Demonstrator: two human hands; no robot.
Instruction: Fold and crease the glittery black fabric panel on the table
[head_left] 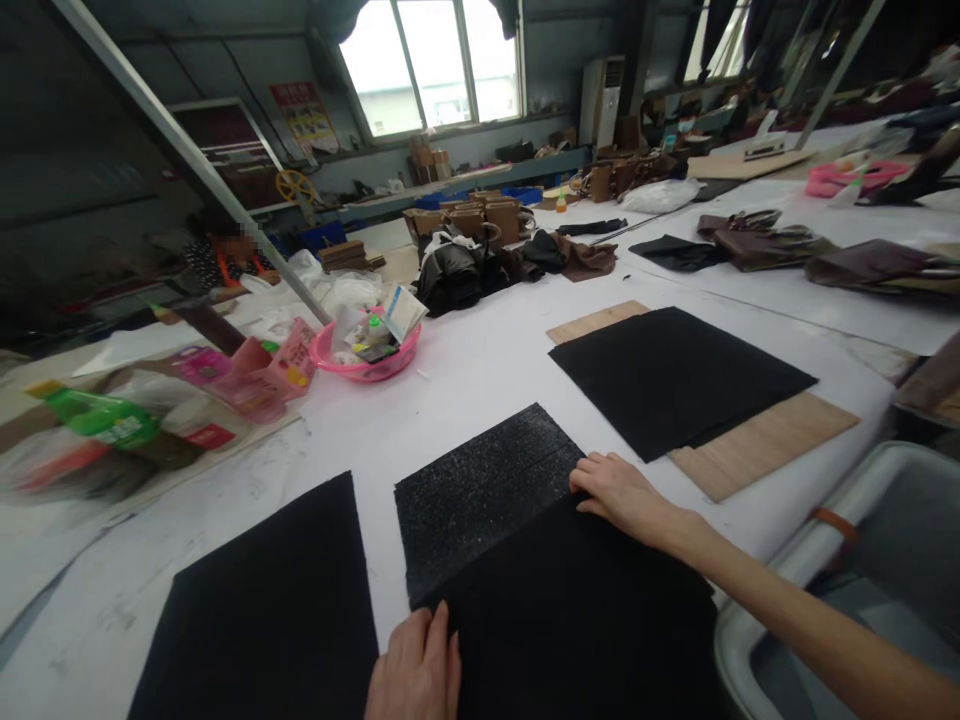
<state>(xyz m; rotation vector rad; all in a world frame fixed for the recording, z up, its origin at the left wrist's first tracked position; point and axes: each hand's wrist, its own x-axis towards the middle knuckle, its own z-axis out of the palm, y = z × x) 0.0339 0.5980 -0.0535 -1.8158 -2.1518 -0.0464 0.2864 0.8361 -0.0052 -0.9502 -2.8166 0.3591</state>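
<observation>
In front of me a plain matte black sheet (570, 620), cloth-like, partly covers a black panel with a shiny, speckled surface (487, 490). My left hand (416, 665) grips the sheet's near left corner, fingers closed at its edge. At its far right corner, beside the panel's right edge, my right hand (619, 498) has its fingers closed on the sheet too; the thumb is below the fingers. Another black piece (262, 610) lies flat to the left. Further right, a stack of black pieces (675, 375) rests on a wooden board (765, 445).
A grey plastic bin (750, 640) stands at the table's right edge. On the left are a pink basket (367, 370) of small items and a green bottle (112, 415). Dark bags (457, 270) lie further back. A co-worker (225, 255) sits at the far left.
</observation>
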